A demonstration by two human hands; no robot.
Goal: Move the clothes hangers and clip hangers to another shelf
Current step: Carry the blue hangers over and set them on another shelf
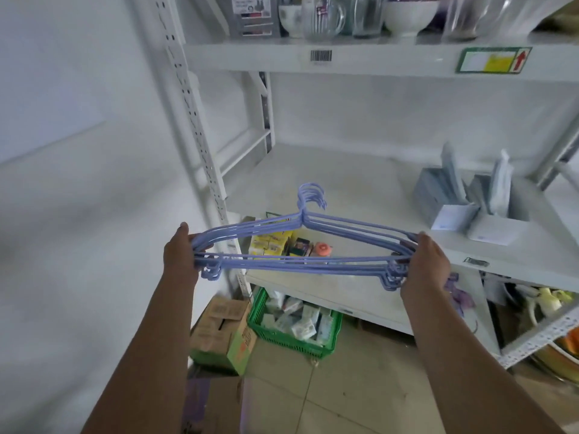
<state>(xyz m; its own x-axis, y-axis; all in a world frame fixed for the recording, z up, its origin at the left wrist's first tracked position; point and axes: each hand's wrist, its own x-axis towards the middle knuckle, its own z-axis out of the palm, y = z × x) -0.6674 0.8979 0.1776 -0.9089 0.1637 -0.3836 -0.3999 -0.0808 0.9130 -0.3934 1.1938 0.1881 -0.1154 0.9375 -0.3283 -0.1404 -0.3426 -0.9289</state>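
A stacked bunch of several light purple clothes hangers [300, 261] is held flat in front of me, hooks pointing away toward the white middle shelf [313, 173]. My left hand [180, 253] grips the bunch's left end. My right hand [426, 264] grips its right end. The hangers hover just in front of and slightly above the shelf's front edge. No clip hangers are clearly visible; something purple [457, 292] shows behind my right wrist, too blurred to identify.
Grey and white boxes [460, 202] stand on the middle shelf at the right. Glassware and bowls [360, 17] fill the top shelf. Small packs [275, 242] sit on a lower shelf. A green basket [294, 324] and a cardboard box [222, 333] rest on the floor. A white wall lies left.
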